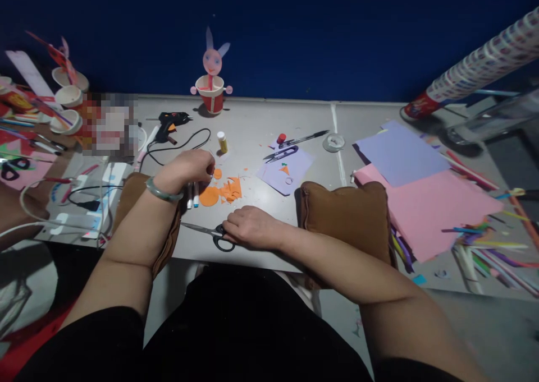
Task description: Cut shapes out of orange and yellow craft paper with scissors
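My right hand (250,228) is closed at the handle of a pair of black-handled scissors (202,229), which lie near the table's front edge with the blades pointing left. My left hand (191,168), a bracelet on its wrist, is curled above the table; whatever its fingers hold is hidden. Just right of it lie a small orange paper disc (217,174), a larger orange paper circle (209,196) and a heap of orange scraps (231,190). Two markers (192,196) lie under that wrist. A glue stick (222,142) stands behind the left hand.
A paper-cup rabbit (211,93) stands at the back, near a black glue gun (168,127). Purple paper (286,169) bears thread snips (281,154). Brown cushions (345,219) flank the workspace. Pink paper (442,208) covers the right; a power strip (107,194) lies left, beside another person's arm (19,211).
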{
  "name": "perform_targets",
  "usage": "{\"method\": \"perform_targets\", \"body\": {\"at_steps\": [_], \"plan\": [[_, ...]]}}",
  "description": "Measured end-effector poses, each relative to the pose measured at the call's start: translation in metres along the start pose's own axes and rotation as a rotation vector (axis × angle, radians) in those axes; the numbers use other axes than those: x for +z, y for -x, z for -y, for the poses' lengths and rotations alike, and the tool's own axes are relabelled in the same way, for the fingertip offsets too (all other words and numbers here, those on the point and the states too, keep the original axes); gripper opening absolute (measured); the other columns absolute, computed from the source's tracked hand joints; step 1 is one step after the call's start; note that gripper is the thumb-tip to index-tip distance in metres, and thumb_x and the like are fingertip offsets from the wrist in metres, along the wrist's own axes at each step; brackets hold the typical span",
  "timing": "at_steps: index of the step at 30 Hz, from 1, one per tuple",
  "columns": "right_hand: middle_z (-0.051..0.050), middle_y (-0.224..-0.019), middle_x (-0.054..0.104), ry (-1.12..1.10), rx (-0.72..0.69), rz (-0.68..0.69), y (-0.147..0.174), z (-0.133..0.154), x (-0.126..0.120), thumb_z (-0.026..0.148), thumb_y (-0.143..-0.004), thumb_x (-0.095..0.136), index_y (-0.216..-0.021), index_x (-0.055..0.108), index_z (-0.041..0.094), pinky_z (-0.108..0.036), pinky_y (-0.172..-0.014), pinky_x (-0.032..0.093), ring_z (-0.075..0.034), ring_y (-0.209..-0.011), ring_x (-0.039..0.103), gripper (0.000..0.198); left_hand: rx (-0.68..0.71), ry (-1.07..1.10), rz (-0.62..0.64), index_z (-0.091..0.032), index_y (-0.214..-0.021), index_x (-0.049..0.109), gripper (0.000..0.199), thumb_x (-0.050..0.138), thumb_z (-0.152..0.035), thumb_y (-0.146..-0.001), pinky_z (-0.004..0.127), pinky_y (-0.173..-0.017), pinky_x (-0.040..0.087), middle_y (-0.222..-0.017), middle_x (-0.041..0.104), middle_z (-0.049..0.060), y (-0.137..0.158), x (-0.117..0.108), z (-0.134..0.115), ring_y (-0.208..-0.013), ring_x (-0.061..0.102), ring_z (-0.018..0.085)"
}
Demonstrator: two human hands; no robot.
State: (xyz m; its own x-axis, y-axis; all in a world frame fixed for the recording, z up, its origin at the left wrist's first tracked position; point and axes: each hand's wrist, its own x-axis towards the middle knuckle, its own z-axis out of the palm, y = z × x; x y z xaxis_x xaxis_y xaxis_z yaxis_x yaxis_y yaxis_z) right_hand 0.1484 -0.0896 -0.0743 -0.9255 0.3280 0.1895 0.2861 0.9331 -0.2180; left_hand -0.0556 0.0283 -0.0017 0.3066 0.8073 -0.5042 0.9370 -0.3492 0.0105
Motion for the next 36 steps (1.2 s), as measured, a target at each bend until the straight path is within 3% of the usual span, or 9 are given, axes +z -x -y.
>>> {"method": "perform_targets", "body": {"at_steps": [6,13,16,21,28,36], "plan": [[-0.007,-0.082,0.064,0.003,0.004,0.015,0.000,0.000,0.000,0.044,-0.106,0.037,-0.092,0.061,0.014,-0.033,-0.065,0.033,-0.017,-0.071,0.055,0.041,0.038,0.183,0.043,-0.020,-0.071,0.065,0.007,0.066,-0.019,-0.064,0.028,-0.057,0.035,-0.070,0.067,0.002,-0.002,-0.004,0.013,-0.065,0.058,0.016],[-0.007,-0.081,0.064,-0.015,0.017,0.016,0.000,0.000,-0.002,0.037,-0.106,0.038,-0.091,0.061,0.014,-0.033,-0.065,0.033,-0.017,-0.070,0.054,0.035,0.009,0.832,-0.127,-0.017,-0.077,0.059,0.016,0.071,-0.017,-0.067,0.027,-0.059,0.043,-0.066,0.065,0.003,0.001,-0.010,0.032,-0.061,0.061,0.015],[-0.008,-0.081,0.063,-0.044,0.034,0.027,0.001,0.000,-0.003,0.033,-0.105,0.041,-0.092,0.061,0.014,-0.032,-0.065,0.033,-0.017,-0.070,0.054,0.030,-0.003,0.988,-0.225,-0.016,-0.081,0.059,0.020,0.075,-0.017,-0.068,0.028,-0.064,0.048,-0.068,0.066,0.003,0.004,-0.013,0.039,-0.064,0.064,0.015],[-0.008,-0.083,0.064,-0.063,0.036,0.020,0.000,0.000,-0.003,0.033,-0.104,0.042,-0.093,0.061,0.014,-0.032,-0.066,0.032,-0.017,-0.071,0.053,0.029,-0.027,1.039,-0.286,-0.014,-0.078,0.062,0.022,0.080,-0.016,-0.065,0.024,-0.061,0.045,-0.063,0.062,0.001,0.008,-0.017,0.047,-0.059,0.058,0.010],[-0.008,-0.083,0.064,-0.059,0.046,0.029,0.000,0.000,-0.004,0.034,-0.104,0.042,-0.092,0.061,0.014,-0.032,-0.066,0.031,-0.017,-0.071,0.052,0.030,0.010,1.022,-0.178,-0.013,-0.078,0.066,0.014,0.074,-0.012,-0.066,0.024,-0.059,0.047,-0.063,0.068,0.004,0.005,-0.016,0.049,-0.057,0.063,0.013],[-0.008,-0.082,0.063,-0.070,0.053,0.017,0.000,0.000,-0.001,0.034,-0.103,0.044,-0.093,0.061,0.015,-0.032,-0.066,0.031,-0.017,-0.070,0.052,0.028,0.058,1.008,-0.028,-0.013,-0.083,0.066,0.021,0.075,-0.008,-0.065,0.027,-0.061,0.051,-0.063,0.068,0.002,0.003,-0.012,0.042,-0.060,0.067,0.015]]}}
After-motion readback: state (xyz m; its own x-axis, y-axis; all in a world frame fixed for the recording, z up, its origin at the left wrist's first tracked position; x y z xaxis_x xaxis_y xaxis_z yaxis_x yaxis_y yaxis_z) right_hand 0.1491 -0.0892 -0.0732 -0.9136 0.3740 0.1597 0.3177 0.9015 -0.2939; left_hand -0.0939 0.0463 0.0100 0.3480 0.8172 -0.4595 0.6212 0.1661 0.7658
